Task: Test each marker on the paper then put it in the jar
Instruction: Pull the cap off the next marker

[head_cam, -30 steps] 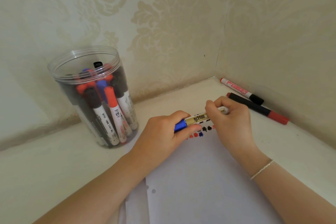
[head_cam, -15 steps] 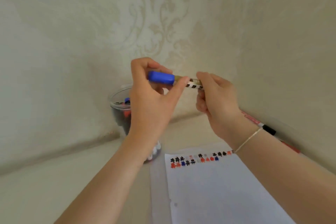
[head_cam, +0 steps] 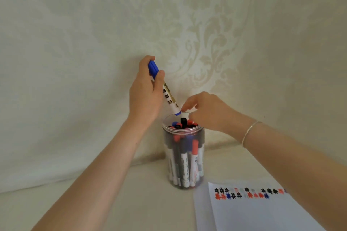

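Observation:
My left hand (head_cam: 145,95) grips a capped blue marker (head_cam: 165,91) near its cap, tilted with the tail end just above the mouth of the clear plastic jar (head_cam: 183,155). Several red, blue and black markers stand inside the jar. My right hand (head_cam: 208,112) hovers over the jar's right rim, fingers loosely curled, one fingertip close to the marker's lower end; it holds nothing I can see. A white paper (head_cam: 253,212) with rows of black, red and blue test marks lies at the lower right.
The jar stands on a cream surface (head_cam: 131,202) against a patterned wall (head_cam: 206,33). A second sheet edge pokes out left of the paper. My right forearm, with a thin bracelet, crosses above the paper.
The marker was held level between both hands; now only my left hand holds it, tipped down over the jar. My right hand has let go. The view shifted so the jar is centred.

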The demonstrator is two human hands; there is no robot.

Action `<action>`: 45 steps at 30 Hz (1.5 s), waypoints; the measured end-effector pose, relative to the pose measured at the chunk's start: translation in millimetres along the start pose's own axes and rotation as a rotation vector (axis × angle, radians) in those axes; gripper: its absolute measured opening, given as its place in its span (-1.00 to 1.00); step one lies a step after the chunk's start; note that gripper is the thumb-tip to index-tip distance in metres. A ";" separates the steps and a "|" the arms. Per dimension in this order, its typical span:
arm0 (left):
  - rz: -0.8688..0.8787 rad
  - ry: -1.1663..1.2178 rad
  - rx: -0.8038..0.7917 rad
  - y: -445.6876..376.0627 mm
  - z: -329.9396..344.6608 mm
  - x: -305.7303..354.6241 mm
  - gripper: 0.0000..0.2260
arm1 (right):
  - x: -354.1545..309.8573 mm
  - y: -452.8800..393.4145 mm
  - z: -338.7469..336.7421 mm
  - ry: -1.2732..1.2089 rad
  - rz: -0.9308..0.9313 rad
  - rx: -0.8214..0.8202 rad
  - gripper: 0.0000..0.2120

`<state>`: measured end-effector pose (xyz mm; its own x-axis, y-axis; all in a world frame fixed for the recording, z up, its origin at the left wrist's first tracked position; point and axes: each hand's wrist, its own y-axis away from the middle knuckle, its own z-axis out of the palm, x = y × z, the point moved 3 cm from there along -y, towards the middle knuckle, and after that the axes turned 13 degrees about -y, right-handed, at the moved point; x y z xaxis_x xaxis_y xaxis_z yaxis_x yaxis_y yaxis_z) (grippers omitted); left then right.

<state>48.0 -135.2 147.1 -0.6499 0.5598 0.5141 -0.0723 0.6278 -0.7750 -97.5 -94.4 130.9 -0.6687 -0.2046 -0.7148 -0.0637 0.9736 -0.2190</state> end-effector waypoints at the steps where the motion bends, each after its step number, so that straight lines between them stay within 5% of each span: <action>1: 0.030 -0.041 -0.016 -1.6 0.0 -0.7 -0.71 | -1.2 -3.2 4.5 0.106 0.001 -0.024 -0.71; 8: 0.232 -0.110 -0.206 6.0 7.9 8.8 -0.68 | -3.7 -18.6 10.0 0.378 0.057 -0.216 -0.73; 23: 0.466 -0.273 -0.424 17.2 16.9 11.0 -0.66 | 8.2 -26.0 11.3 0.274 0.219 -0.232 -0.73; 30: 0.369 -0.196 -0.634 0.7 13.2 6.0 -0.76 | 4.5 -25.7 10.1 0.272 0.243 -0.332 -0.73; 39: 0.280 -0.055 -0.547 6.1 6.5 -3.9 -0.74 | 7.9 -29.4 13.1 0.307 0.323 -0.374 -0.88; 45: 0.315 -0.110 -0.381 18.4 0.0 -15.6 -0.77 | 2.8 -32.0 18.8 0.408 0.303 -0.436 -0.76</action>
<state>56.8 -132.3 124.8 -0.6733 0.7062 0.2190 0.4082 0.6020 -0.6863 -83.4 -128.0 123.4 -0.9251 0.0553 -0.3756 -0.0655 0.9513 0.3013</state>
